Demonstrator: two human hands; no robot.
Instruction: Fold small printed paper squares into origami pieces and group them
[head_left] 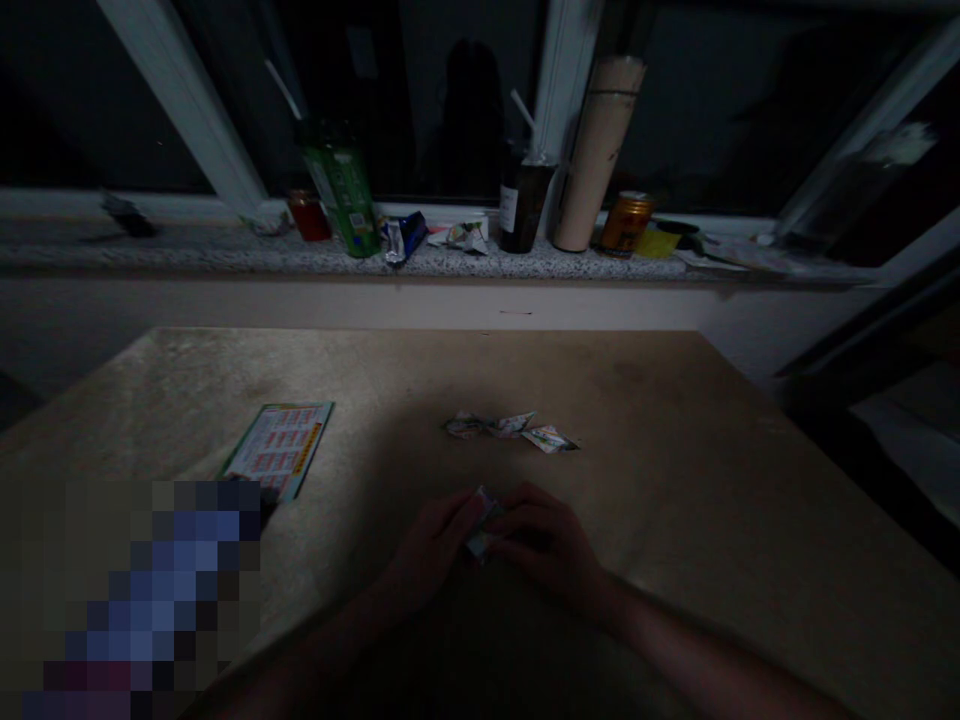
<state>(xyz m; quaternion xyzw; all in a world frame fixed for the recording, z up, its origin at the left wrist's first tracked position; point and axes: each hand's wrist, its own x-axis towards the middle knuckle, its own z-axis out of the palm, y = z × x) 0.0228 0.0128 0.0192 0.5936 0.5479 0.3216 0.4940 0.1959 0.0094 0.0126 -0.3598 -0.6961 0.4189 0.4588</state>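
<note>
Between my hands, just above the near part of the table, is a small folded piece of printed paper (481, 540). My left hand (435, 545) grips it from the left side, thumb along its edge. From the right, the fingers of my right hand (544, 530) pinch its other edge. Farther out on the table lie several small folded paper pieces with the same kind of print, among them a pointed one (551, 438) on the right and another (465, 425) on the left. Dim light hides the fine folds.
A printed sheet pad (281, 445) lies on the table (652, 400) at left, beside a blurred-out patch. Along the granite sill (442, 262) stand a green bottle (349, 195), a dark drink cup (523, 205), a tall beige flask (600, 150), a gold can (626, 225) and crumpled wrappers (403, 237).
</note>
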